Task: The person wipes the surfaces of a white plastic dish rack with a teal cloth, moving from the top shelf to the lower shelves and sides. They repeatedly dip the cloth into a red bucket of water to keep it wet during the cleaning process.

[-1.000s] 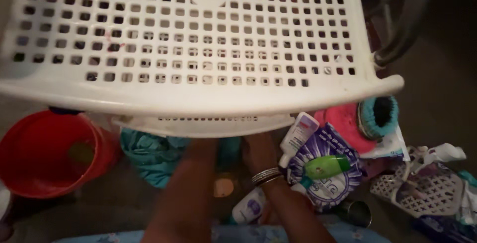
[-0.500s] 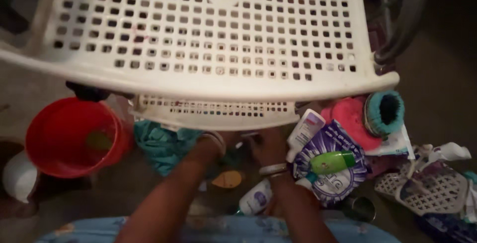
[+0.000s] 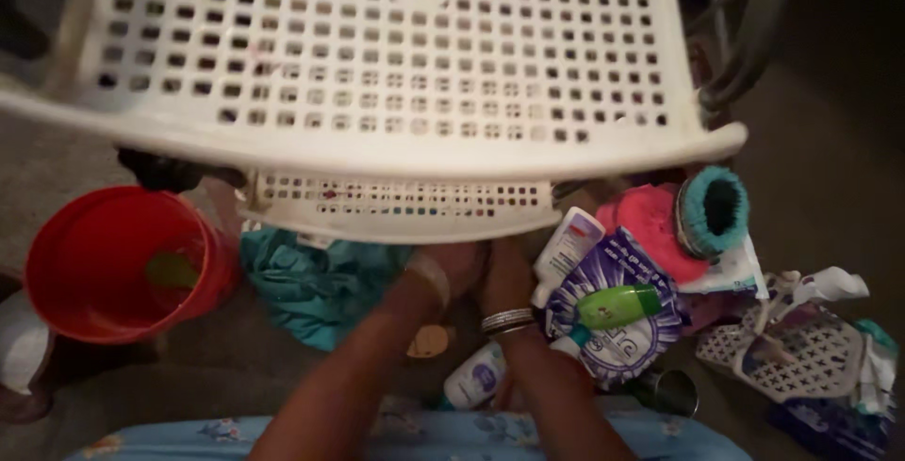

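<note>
Reaching under the white perforated rack (image 3: pixel 396 74), the left hand (image 3: pixel 452 268) and right hand (image 3: pixel 507 272) met just below its lower shelf (image 3: pixel 396 205); their fingers were hidden, so grip could not be determined. A red bucket (image 3: pixel 104 263) stood left.

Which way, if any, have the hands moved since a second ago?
Yes. Both hands have drawn back toward the person, out from beneath the white rack's lower shelf, its edge now only partly covering them.
</note>
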